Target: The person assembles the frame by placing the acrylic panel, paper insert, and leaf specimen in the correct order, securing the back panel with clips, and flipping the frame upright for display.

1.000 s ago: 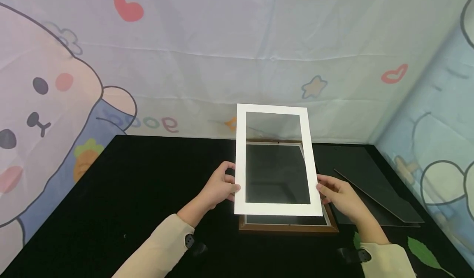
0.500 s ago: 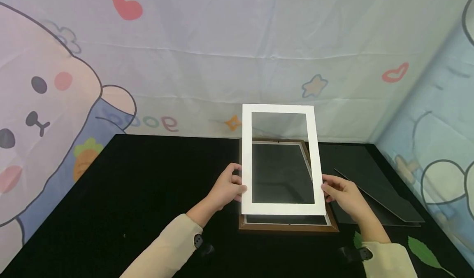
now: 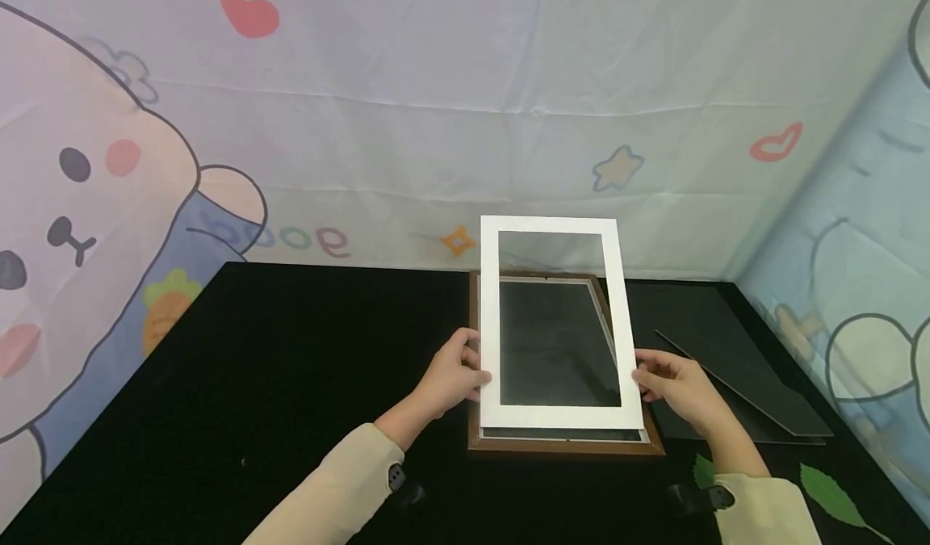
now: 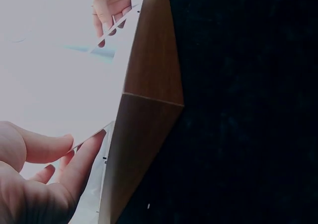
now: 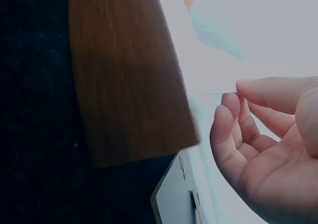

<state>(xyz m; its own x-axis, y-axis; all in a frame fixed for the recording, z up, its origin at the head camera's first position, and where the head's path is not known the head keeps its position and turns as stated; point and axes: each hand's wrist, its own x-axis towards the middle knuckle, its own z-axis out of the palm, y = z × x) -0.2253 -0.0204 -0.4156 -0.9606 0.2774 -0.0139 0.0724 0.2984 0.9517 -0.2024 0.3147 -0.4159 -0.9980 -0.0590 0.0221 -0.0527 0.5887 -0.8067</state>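
A white picture mat [image 3: 559, 417] with a rectangular opening is held tilted above a brown wooden picture frame [image 3: 567, 447], which lies on the black table. My left hand [image 3: 452, 374] pinches the mat's left edge, thumb on top and fingers beneath. On the opposite edge, my right hand [image 3: 676, 385] pinches it between thumb and fingers. The left wrist view shows the left hand [image 4: 44, 169] close over the frame's side [image 4: 149, 85]. In the right wrist view, the right thumb and fingers [image 5: 268, 92] meet at the mat's thin edge, next to the wooden frame [image 5: 129, 80].
Dark flat boards [image 3: 741, 375] lie to the right, one leaning across another. A green leaf [image 3: 831, 494] rests near the front right, with another leaf [image 3: 702, 472] partly hidden by the right wrist. A printed cloth [image 3: 436, 109] hangs behind the table [image 3: 305, 367].
Both hands have carried the mat rightward over the frame, then slightly lower. Its lower edge is now closer to the frame's front side. The frame has stayed put.
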